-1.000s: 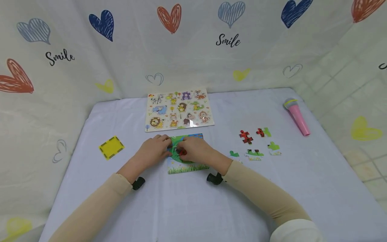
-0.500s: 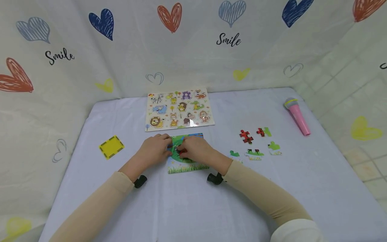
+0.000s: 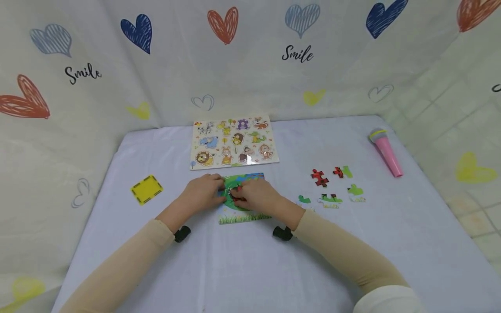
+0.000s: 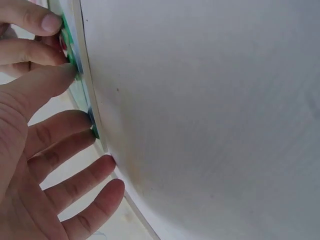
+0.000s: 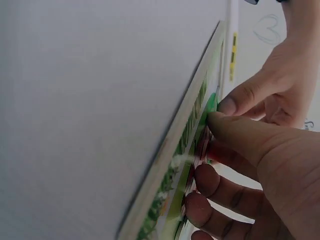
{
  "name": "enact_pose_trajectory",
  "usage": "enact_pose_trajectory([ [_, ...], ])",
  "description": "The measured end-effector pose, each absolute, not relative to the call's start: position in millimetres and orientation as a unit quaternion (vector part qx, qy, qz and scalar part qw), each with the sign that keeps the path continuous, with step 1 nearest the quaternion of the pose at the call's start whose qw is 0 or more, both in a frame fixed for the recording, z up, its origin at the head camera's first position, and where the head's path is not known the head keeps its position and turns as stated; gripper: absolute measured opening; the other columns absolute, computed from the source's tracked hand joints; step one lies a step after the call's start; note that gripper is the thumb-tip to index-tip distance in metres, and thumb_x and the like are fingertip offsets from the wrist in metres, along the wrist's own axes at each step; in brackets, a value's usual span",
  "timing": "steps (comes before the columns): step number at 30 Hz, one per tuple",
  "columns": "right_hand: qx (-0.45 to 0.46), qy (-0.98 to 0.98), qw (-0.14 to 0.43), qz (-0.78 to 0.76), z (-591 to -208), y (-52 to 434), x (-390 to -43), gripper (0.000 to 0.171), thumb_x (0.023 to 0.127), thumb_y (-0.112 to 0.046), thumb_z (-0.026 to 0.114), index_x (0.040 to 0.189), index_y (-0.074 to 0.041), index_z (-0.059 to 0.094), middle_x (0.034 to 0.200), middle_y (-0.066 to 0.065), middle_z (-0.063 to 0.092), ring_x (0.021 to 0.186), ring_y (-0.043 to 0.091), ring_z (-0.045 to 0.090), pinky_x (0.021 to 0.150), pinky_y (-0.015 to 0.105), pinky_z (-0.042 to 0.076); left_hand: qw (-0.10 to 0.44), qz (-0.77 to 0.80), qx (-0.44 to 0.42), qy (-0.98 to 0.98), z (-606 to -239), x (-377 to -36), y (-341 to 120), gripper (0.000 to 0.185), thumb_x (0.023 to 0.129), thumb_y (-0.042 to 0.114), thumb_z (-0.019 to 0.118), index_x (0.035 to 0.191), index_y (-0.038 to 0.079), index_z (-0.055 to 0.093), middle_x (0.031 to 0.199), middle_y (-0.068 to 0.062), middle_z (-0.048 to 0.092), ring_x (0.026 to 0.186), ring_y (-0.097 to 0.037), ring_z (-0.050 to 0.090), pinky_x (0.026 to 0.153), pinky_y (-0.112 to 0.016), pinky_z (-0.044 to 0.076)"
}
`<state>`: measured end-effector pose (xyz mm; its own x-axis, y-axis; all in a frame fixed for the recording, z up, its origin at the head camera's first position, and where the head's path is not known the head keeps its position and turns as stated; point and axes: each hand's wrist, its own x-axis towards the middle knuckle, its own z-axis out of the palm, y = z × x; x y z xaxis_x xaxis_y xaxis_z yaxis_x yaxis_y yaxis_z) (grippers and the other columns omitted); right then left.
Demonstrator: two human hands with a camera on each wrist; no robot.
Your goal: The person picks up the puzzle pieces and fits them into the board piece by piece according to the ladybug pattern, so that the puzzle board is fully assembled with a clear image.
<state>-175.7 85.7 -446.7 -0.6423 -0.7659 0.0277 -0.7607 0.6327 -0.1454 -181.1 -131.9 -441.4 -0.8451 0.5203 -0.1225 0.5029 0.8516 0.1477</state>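
Note:
A small puzzle board (image 3: 244, 216) with a green and blue picture and a grass border lies flat between the two hands. The left hand (image 3: 201, 191) rests at its left edge, fingers fairly straight and spread in the left wrist view, thumb touching the board's face. Over the board's middle, the right hand (image 3: 258, 198) pinches a red and black puzzle piece (image 3: 237, 188) against the surface. Its fingers and thumb partly cover the piece, so whether it sits flush cannot be told. In the right wrist view, the left thumb (image 5: 230, 106) is close beside the right thumb.
Several loose puzzle pieces, including a red one (image 3: 320, 178) and a green one (image 3: 355, 189), lie to the right. An animal picture board (image 3: 235, 143) stands behind. A pink toy microphone (image 3: 387, 154) lies far right, a yellow rectangular tile (image 3: 146, 190) left.
The right fingers have shifted slightly on the red and black piece, and more of it shows. The left hand keeps its place at the board's edge. The head view has shifted a little.

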Motion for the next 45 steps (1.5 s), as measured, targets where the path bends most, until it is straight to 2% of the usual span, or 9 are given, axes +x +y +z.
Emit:
enact_pose_trajectory([
  [4,-0.433,0.898,-0.013,-0.076,-447.5,91.3,-170.0,0.03,0.099,-0.034,0.071,0.124,-0.02,0.078,0.09,0.003,0.072,0.069,0.014,0.061,0.052,0.027,0.048,0.08,0.057,0.265,0.959,-441.9,-181.1,-130.6,0.037,0.094,0.041,0.076,0.117,0.013,0.074,0.132,-0.004,0.066,0.119,-0.027,0.064,0.088,-0.043,0.06],
  [10,-0.414,0.907,0.013,-0.08,-445.6,98.7,-164.3,0.029,0.099,-0.035,0.07,0.124,-0.022,0.078,0.086,0.002,0.064,0.064,0.012,0.049,0.054,0.025,0.041,0.079,0.056,0.261,0.961,-442.7,-179.9,-131.1,0.036,0.093,0.041,0.077,0.116,0.013,0.074,0.129,-0.003,0.068,0.115,-0.026,0.066,0.086,-0.042,0.06],
  [14,-0.398,0.914,0.024,-0.076,-443.1,104.7,-162.3,0.03,0.098,-0.038,0.071,0.121,-0.021,0.079,0.086,-0.001,0.062,0.067,0.013,0.05,0.058,0.027,0.043,0.077,0.055,0.262,0.96,-442.7,-179.6,-131.7,0.036,0.092,0.041,0.077,0.115,0.013,0.074,0.127,-0.003,0.068,0.113,-0.026,0.066,0.085,-0.042,0.06],
  [19,-0.364,0.929,0.04,-0.055,-438.1,119.5,-163.6,0.031,0.097,-0.039,0.071,0.121,-0.02,0.077,0.104,0.001,0.068,0.09,0.019,0.064,0.076,0.038,0.054,0.06,0.053,0.262,0.962,-440.7,-180.7,-131.5,0.031,0.091,0.04,0.079,0.108,0.014,0.075,0.119,-0.002,0.071,0.104,-0.024,0.068,0.08,-0.04,0.06],
  [24,-0.322,0.944,0.041,-0.056,-431.8,148.0,-167.5,0.031,0.097,-0.035,0.071,0.122,-0.017,0.076,0.118,0.006,0.071,0.105,0.027,0.067,0.09,0.045,0.057,0.049,0.052,0.26,0.963,-439.5,-182.6,-130.5,0.025,0.091,0.041,0.079,0.098,0.018,0.073,0.097,0.005,0.074,0.081,-0.014,0.065,0.067,-0.033,0.055],
  [27,-0.292,0.955,0.026,-0.054,-427.8,171.8,-169.3,0.032,0.098,-0.035,0.07,0.123,-0.015,0.076,0.117,0.007,0.072,0.103,0.028,0.068,0.088,0.045,0.057,0.048,0.06,0.259,0.963,-439.7,-182.8,-129.8,0.023,0.091,0.04,0.079,0.095,0.019,0.072,0.089,0.007,0.074,0.072,-0.01,0.061,0.062,-0.03,0.052],
  [34,-0.202,0.978,-0.009,-0.048,-415.6,233.5,-169.7,0.035,0.097,-0.028,0.072,0.124,-0.006,0.074,0.118,0.017,0.071,0.098,0.037,0.068,0.074,0.047,0.06,0.047,0.073,0.267,0.96,-440.3,-180.6,-130.4,0.024,0.092,0.039,0.079,0.099,0.017,0.073,0.089,0.006,0.075,0.071,-0.009,0.061,0.062,-0.029,0.052],
  [39,-0.127,0.99,0.028,-0.056,-409.6,259.2,-170.9,0.042,0.096,-0.028,0.069,0.129,-0.001,0.069,0.116,0.025,0.069,0.089,0.04,0.067,0.064,0.049,0.057,0.059,0.077,0.261,0.96,-439.8,-180.0,-132.6,0.025,0.091,0.04,0.08,0.099,0.018,0.071,0.087,0.007,0.073,0.068,-0.01,0.058,0.06,-0.029,0.05],
  [45,-0.087,0.992,0.069,-0.062,-412.6,267.6,-172.7,0.043,0.096,-0.033,0.071,0.122,0.001,0.067,0.094,0.016,0.067,0.076,0.028,0.063,0.056,0.039,0.051,0.079,0.088,0.258,0.959,-439.8,-179.4,-132.3,0.039,0.089,0.044,0.08,0.115,0.015,0.074,0.116,-0.002,0.077,0.084,-0.014,0.068,0.068,-0.033,0.055],
])
